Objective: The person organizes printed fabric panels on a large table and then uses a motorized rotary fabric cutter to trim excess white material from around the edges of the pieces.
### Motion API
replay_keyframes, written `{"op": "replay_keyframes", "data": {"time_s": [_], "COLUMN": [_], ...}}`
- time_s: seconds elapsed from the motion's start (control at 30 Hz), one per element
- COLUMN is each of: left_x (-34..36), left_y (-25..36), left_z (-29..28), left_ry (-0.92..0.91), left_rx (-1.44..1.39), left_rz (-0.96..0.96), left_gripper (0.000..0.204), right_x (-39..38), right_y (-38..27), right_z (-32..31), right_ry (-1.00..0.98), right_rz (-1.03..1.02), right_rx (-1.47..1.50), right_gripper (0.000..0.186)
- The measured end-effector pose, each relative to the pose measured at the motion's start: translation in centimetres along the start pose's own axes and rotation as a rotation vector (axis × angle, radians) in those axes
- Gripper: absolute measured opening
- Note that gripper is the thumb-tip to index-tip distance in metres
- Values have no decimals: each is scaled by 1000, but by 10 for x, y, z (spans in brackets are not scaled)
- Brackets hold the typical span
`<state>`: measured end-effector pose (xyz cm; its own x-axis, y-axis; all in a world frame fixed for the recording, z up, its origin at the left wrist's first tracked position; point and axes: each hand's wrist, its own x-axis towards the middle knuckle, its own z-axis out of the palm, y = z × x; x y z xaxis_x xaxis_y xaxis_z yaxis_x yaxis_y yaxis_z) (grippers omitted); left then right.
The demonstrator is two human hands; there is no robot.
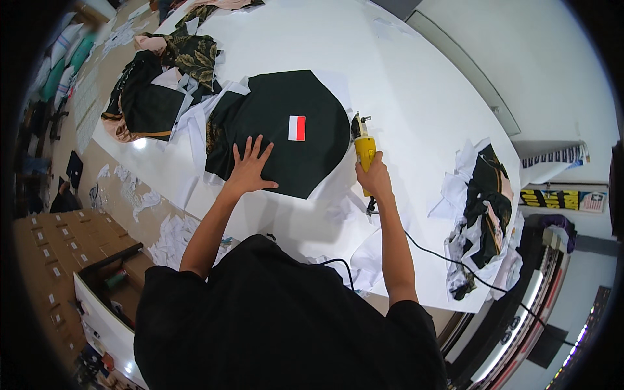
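A dark green fabric panel [279,97] with a rounded right edge lies flat on the white table [390,71]. It bears a small white-and-red patch [297,128]. My left hand [248,170] presses on the panel's near left part, fingers spread and palm down. In my right hand [375,174] is a yellow handheld electric fabric cutter [365,151], gripped around its body. The cutter's metal head [357,125] stands at the panel's right edge; whether it touches the cloth I cannot tell. A black cord runs from its near end toward the lower right.
Piles of dark, patterned cloth [153,97] lie on the table's left side. More cloth scraps and white paper [484,201] are heaped at the right. White scraps [175,237] litter the floor beside stacked cardboard boxes [52,253]. The black cord [448,259] crosses the table's near right.
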<state>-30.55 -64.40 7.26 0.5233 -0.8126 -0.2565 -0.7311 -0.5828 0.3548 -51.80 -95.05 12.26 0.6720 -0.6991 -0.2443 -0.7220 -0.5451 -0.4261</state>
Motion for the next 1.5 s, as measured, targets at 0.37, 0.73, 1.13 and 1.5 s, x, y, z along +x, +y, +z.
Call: {"op": "replay_keyframes", "data": {"time_s": [0.37, 0.73, 1.13, 1.5], "left_x": [-6, -6, -6, -6], "left_y": [16, 16, 15, 16], "left_z": [5, 5, 6, 2], "left_ry": [-49, -45, -39, -51], "left_rx": [-16, -10, -17, -40], "left_rz": [-126, -138, -138, -148], "left_gripper": [132, 134, 135, 133], "right_x": [50, 99, 156, 192], "right_y": [2, -3, -15, -49], "right_z": [-26, -40, -43, -43], "right_ry": [-111, -206, -267, -330], "right_rz": [-102, -162, -280, -308], "right_rx": [-62, -128, -220, -284], "right_gripper": [54, 58, 64, 70]}}
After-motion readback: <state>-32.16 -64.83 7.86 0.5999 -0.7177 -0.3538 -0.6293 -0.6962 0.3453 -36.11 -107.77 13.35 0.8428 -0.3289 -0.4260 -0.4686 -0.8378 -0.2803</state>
